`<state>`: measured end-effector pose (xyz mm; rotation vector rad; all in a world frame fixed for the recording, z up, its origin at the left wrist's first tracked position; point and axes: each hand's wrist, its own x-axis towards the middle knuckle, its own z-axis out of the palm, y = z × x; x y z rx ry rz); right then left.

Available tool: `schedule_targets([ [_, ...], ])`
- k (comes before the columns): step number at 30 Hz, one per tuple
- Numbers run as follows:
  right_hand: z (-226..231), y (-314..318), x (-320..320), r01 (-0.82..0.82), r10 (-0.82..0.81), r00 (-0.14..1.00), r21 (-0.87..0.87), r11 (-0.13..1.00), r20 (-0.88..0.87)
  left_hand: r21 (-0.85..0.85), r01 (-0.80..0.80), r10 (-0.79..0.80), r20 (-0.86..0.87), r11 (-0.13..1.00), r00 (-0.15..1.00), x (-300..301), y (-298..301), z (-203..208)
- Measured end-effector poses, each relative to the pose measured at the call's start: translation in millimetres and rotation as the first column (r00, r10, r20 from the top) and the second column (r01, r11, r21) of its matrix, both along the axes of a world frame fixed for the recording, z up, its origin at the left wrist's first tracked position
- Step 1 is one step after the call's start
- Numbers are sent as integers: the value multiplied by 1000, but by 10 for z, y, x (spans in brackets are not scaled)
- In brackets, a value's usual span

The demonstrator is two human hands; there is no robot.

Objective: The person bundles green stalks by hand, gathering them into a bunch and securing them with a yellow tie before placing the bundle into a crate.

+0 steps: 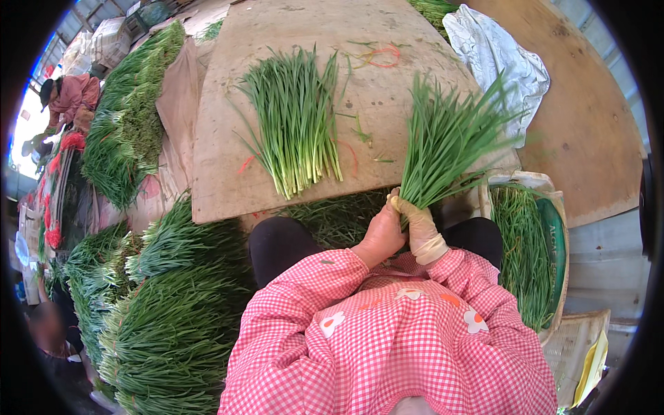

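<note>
A loose bunch of garlic chives (436, 149) is held by its stem ends, the green tips fanning out to the far right. My left hand (384, 234) is closed around the stem ends, pressed against my right hand. My right hand (419, 227), in a pale thin glove, is closed on the same stems from the other side. The cut ends are mostly hidden by my fingers. Left of it, a flat row of garlic chives (294, 121) lies on the wooden board (228, 159), pale ends toward me.
Red ties (384, 57) and stray leaves lie on the board. A white cloth sack (494, 62) rests at its far right. A crate (561, 228) of chives stands at my right. Large heaps of chives (173, 325) fill the left. Another person (72, 97) works at the far left.
</note>
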<state>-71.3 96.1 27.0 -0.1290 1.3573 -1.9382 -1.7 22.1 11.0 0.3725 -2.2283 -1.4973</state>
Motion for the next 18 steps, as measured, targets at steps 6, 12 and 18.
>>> schedule_targets([
  [6, 249, 147, -425, -23, 26, 999, -61, 998, 39, 188, 261, -277, 64, 947, 959, 246, 201, 135],
  [12, 620, 123, -459, -314, 313, 950, -82, 946, -27, 681, -93, 205, -85, 727, 975, 156, 116, -25],
  [18, 200, 31, -217, -485, 475, 851, -12, 874, 222, 953, -259, 486, 152, 159, 860, 17, -308, -69],
])
